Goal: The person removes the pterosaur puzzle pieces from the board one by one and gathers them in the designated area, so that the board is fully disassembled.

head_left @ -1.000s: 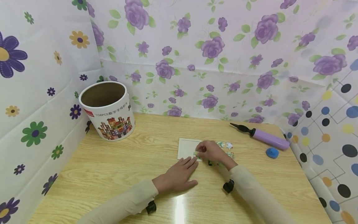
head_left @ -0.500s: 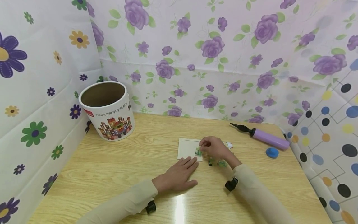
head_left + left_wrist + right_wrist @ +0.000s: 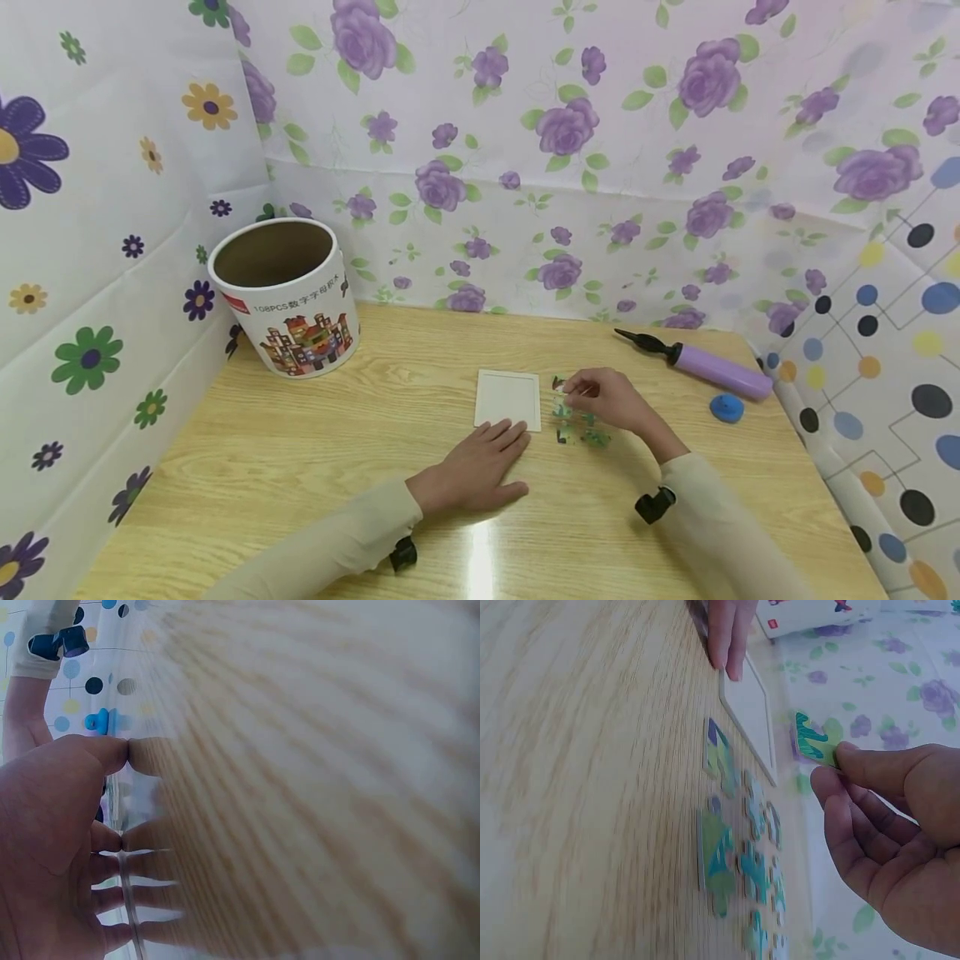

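My right hand pinches a green and teal jigsaw piece between thumb and forefinger, lifted above the table. Below and around it lie several loose jigsaw pieces, set out in rough rows. To their left is a shallow, off-white puzzle tray with a raised rim. My left hand lies flat, palm down, its fingertips on the tray's near edge. Seen from the left wrist, that hand's thumb is spread from the fingers. The right hand hides part of the loose pieces in the head view.
A large white printed bucket stands at the back left. On the right lie a purple hand pump with a black nozzle and a small blue object. Flower-patterned cloth walls the table's back.
My right hand has moved right from the tray to over the loose pieces. The green piece seen at the tray's right side is gone from there. The left hand stays put.
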A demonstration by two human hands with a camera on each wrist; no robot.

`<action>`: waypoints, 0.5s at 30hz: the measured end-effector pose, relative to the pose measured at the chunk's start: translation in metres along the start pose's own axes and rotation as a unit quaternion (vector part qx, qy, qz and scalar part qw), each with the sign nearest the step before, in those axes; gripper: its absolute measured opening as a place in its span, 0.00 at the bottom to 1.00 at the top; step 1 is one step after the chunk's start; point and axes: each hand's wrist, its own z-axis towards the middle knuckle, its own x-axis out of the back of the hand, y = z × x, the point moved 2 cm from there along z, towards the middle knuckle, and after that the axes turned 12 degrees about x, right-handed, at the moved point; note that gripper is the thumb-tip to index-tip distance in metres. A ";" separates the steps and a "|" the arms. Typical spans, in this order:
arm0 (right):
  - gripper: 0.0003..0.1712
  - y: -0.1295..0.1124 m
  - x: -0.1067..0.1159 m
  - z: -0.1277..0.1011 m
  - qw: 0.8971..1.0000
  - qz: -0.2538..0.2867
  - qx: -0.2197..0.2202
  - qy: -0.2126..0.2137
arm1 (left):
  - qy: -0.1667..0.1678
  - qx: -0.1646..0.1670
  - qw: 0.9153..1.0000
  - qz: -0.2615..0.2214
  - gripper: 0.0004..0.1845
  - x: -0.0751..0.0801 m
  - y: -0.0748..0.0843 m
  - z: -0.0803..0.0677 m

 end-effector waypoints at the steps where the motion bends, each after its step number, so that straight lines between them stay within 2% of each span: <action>1: 0.11 0.001 0.002 -0.004 1.000 -0.003 -0.001 0.002 | -0.001 0.000 1.000 -0.003 0.41 0.000 0.000 0.000; 15: 0.10 0.023 0.027 -0.048 0.998 -0.036 -0.035 0.026 | -0.011 0.006 1.000 0.002 0.41 -0.001 0.000 0.001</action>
